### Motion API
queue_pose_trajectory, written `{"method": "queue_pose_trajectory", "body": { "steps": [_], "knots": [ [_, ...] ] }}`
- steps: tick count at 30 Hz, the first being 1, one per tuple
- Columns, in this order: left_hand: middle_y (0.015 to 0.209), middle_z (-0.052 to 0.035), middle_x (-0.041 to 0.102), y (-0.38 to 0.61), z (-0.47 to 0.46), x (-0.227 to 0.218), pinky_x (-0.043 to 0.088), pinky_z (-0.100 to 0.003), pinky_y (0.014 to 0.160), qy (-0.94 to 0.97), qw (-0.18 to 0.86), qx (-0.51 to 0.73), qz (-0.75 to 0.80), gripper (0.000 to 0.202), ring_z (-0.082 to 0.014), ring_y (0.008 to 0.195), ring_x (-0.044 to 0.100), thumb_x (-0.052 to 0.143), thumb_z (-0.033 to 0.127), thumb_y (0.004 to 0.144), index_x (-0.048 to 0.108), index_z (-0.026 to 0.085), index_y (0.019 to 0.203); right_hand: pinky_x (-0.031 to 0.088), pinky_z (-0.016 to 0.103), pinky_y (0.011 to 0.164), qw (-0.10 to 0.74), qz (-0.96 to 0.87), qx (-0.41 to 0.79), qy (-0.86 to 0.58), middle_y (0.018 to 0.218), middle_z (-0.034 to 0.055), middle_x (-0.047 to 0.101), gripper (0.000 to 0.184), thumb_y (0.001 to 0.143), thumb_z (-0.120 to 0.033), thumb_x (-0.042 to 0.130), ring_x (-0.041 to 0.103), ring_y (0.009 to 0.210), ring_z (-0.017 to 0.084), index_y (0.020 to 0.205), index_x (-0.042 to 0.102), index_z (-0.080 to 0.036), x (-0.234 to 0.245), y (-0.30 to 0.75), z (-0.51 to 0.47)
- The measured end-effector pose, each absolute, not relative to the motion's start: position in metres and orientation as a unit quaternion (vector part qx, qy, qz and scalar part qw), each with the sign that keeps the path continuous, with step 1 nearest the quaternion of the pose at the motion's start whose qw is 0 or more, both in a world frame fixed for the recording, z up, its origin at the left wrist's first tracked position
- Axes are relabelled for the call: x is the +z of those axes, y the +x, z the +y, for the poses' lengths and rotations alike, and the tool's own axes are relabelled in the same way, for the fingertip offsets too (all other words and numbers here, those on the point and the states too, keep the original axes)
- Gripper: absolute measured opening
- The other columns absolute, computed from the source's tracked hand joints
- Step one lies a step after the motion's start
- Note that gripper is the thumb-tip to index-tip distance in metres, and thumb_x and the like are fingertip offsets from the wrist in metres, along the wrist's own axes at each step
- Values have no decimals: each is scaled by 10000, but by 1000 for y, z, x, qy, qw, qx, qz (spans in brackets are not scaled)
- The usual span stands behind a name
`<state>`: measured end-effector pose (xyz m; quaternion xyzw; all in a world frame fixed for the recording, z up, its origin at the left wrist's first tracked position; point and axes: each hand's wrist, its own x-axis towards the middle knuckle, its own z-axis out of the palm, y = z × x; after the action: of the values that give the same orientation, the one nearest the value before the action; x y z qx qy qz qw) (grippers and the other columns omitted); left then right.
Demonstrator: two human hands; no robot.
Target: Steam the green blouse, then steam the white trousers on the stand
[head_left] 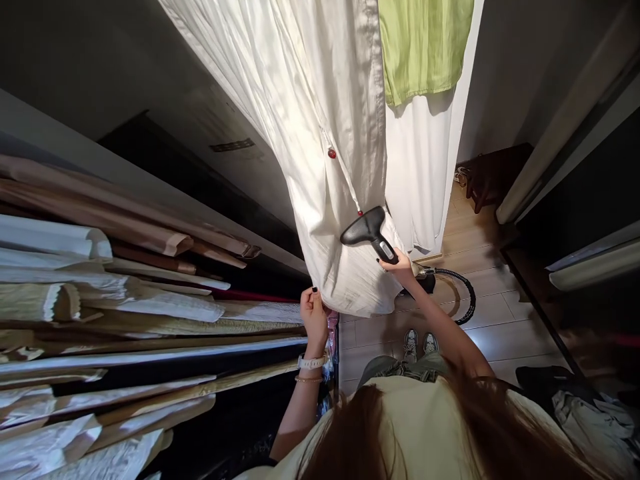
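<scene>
Head view. White garment (310,147) hangs ahead of the person, long axis running from the top of view down to a loose hem between the 2 hands. A cord with 2 red beads (331,153) hangs on its front; the lower bead sits at the steamer's upper edge.

Right hand (399,262): fingers wrapped around the handle of a black steamer (365,228). Its wide head points up and left of this hand, over the lower part of the garment; the head's long axis slants from lower left to upper right, across the hang of the cloth. Contact with the cloth: cannot tell for certain.

Left hand (313,312): thumb and fingers appear pinched on the garment's lower left edge, below and left of the steamer. Right hand is nearer the steamer head.

Also noted: green garment (427,50) at upper right; black hose (470,287) looped on the floor.
</scene>
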<state>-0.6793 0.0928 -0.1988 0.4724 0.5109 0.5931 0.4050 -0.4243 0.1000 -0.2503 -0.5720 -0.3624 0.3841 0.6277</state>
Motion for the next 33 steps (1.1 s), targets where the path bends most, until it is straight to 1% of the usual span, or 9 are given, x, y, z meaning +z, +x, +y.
{"method": "queue_pose_trajectory", "body": {
  "steps": [4,8,13,18,20,22,26,30,33],
  "knots": [
    [752,24,578,-688,96,-200,387,-225,630,478,387,595,517,398,-106,644,472,754,538,782,609,190,908,438,258,510,606,-348,431,-571,640,-49,543,373,618,-482,783,521,558,127,791,568,-231,-270,-422,91],
    [751,28,558,-698,97,-200,367,-222,630,482,367,596,528,412,-98,635,445,745,553,786,605,188,916,434,262,500,584,-359,433,-586,617,-49,530,393,603,-508,783,529,559,139,792,583,-227,-270,-423,85],
    [706,45,486,-701,96,-194,326,-220,590,495,354,596,523,413,-93,599,389,734,562,802,595,188,911,399,254,529,593,-394,409,-570,668,-40,535,367,649,-498,750,494,620,137,831,592,-221,-240,-431,89],
    [651,64,402,-701,98,-189,279,-221,554,501,343,593,529,395,-88,563,325,703,556,843,581,185,899,364,241,569,621,-423,364,-550,699,-48,492,364,674,-491,748,448,656,121,834,572,-215,-199,-432,89],
    [651,66,392,-700,99,-189,273,-219,554,498,346,595,528,392,-86,566,309,692,557,853,570,186,888,371,243,580,627,-429,349,-549,700,-50,491,366,692,-499,740,453,660,123,855,572,-218,-190,-431,86],
    [674,60,412,-698,100,-189,278,-216,561,496,350,596,525,392,-85,582,311,696,555,851,568,187,889,381,246,585,623,-433,339,-557,696,-50,500,361,705,-504,733,468,661,129,861,571,-221,-188,-431,82],
    [718,48,457,-689,102,-190,280,-215,563,481,366,604,519,403,-84,604,339,714,554,827,573,182,892,391,252,583,594,-417,344,-596,677,-52,508,353,691,-510,725,473,649,132,821,559,-227,-214,-432,76],
    [673,63,417,-678,105,-194,277,-219,556,463,392,609,510,446,-86,588,331,753,573,770,564,183,876,405,257,566,561,-370,377,-637,639,-55,526,330,654,-479,724,508,615,140,789,559,-227,-258,-430,66],
    [660,67,406,-671,109,-198,290,-220,565,460,417,611,491,440,-88,585,335,756,570,769,559,188,865,420,265,550,559,-344,394,-643,627,-47,547,332,652,-479,720,531,579,145,799,574,-220,-281,-424,56]
  ]
}}
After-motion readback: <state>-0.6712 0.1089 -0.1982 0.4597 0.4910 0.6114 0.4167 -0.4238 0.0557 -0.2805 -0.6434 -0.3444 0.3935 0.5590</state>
